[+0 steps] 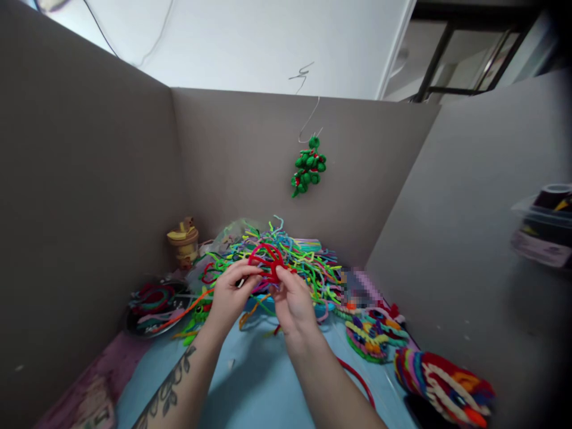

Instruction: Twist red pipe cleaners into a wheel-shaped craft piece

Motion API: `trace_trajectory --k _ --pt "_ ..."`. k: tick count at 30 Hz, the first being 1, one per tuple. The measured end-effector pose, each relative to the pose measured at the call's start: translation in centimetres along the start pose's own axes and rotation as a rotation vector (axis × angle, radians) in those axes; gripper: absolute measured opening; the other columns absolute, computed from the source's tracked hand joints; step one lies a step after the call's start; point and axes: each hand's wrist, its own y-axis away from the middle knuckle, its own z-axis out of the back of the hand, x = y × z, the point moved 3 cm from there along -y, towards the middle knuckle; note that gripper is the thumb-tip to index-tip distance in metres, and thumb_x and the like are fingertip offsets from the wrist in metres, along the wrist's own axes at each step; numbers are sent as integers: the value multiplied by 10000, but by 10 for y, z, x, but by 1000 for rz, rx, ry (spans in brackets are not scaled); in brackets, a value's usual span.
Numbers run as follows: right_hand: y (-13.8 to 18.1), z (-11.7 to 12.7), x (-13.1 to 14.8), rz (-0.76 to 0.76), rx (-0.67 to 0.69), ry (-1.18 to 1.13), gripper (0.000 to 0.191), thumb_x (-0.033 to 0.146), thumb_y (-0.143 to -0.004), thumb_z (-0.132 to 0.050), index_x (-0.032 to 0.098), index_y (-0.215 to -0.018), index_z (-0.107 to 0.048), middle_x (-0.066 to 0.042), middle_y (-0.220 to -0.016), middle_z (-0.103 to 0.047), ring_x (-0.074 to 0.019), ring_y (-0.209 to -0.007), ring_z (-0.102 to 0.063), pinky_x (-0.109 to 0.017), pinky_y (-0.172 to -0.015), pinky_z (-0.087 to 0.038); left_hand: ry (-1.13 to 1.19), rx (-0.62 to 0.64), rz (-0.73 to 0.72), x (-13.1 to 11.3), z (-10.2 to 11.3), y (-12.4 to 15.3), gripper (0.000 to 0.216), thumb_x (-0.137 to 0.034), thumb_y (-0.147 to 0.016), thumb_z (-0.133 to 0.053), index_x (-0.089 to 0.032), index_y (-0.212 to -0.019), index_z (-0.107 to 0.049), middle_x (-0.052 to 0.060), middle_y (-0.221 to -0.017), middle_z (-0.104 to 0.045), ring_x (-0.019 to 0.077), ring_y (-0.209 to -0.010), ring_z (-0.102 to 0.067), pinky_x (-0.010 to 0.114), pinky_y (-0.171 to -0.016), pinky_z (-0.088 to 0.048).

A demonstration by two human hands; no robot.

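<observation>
Both my hands are raised over the blue table (250, 387) and pinch a red pipe cleaner (267, 260) bent into loops. My left hand (230, 295) grips its left side with closed fingers. My right hand (292, 298) pinches its lower right part. Just behind the hands lies a big tangled pile of coloured pipe cleaners (299, 259), mostly green, with pink, blue and orange ones.
Grey cardboard walls (80, 196) close in the table on three sides. A green and red pipe-cleaner figure (309, 167) hangs on a wire hook. Finished colourful pieces (375, 333) lie right, a dark plate with coils (152, 307) left, a yellow figure (184, 241) behind.
</observation>
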Motion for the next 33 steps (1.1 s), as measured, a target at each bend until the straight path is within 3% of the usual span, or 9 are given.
trace_trajectory --k 4,7,11,15,19,22,25,29,33 --pt "2 -2 -2 -3 25 6 215 179 -473 -781 162 -589 -600 48 -556 -631 -75 -497 -550 -169 -446 -401 66 -24 58 4 -2 2 91 -255 -710 -679 -213 -787 -705 49 -897 -670 205 -976 -586 336 -880 -454" --pt "2 -2 -1 7 27 -4 218 184 -472 -783 160 -593 -603 41 -568 -640 -81 -503 -552 -177 -448 -393 250 -9 184 9 -5 3 172 -301 -727 -670 -200 -866 -668 47 -951 -649 180 -890 -603 300 -796 -485" --pt "0 -1 1 -11 4 22 248 197 -458 -795 162 -600 -595 54 -556 -631 -79 -503 -549 -182 -464 -394 482 146 368 12 -11 4 188 -353 -776 -620 -175 -830 -639 49 -925 -654 158 -831 -607 278 -764 -490" --pt "0 -3 5 -24 31 78 273 200 -441 -803 158 -619 -600 54 -560 -628 -82 -510 -546 -180 -454 -384 500 226 438 13 -10 3 189 -348 -760 -639 -167 -815 -626 47 -889 -656 160 -815 -610 299 -780 -493" --pt "0 -2 5 -6 12 83 263 206 -449 -799 161 -608 -595 55 -556 -623 -80 -502 -538 -185 -459 -385 253 184 256 5 -8 1 199 -313 -719 -676 -178 -857 -626 52 -931 -622 172 -843 -607 297 -755 -502" --pt "-3 1 2 4 -24 55 251 220 -466 -792 165 -582 -576 49 -553 -620 -88 -508 -540 -193 -459 -388 -56 -42 8 -5 -5 2 218 -272 -705 -687 -200 -903 -633 71 -1076 -547 202 -996 -560 328 -834 -478" --pt "-5 4 -1 8 -48 40 252 236 -484 -785 169 -575 -560 61 -531 -600 -80 -487 -522 -190 -445 -376 -315 -188 -217 -13 -4 8 182 -222 -725 -672 -214 -904 -640 53 -1005 -554 190 -969 -549 332 -847 -461" --pt "-4 5 -3 9 -38 52 256 231 -481 -790 165 -592 -568 60 -545 -605 -74 -498 -525 -180 -446 -374 -459 -97 -416 -15 -6 12 163 -162 -765 -633 -224 -916 -645 27 -870 -638 162 -826 -581 311 -796 -453" --pt "-3 5 -5 -1 -58 69 273 236 -468 -801 164 -588 -566 60 -537 -602 -74 -489 -519 -181 -445 -369 -518 -53 -488 -12 -4 12 133 -141 -778 -618 -212 -887 -650 26 -817 -683 156 -762 -598 301 -759 -449"
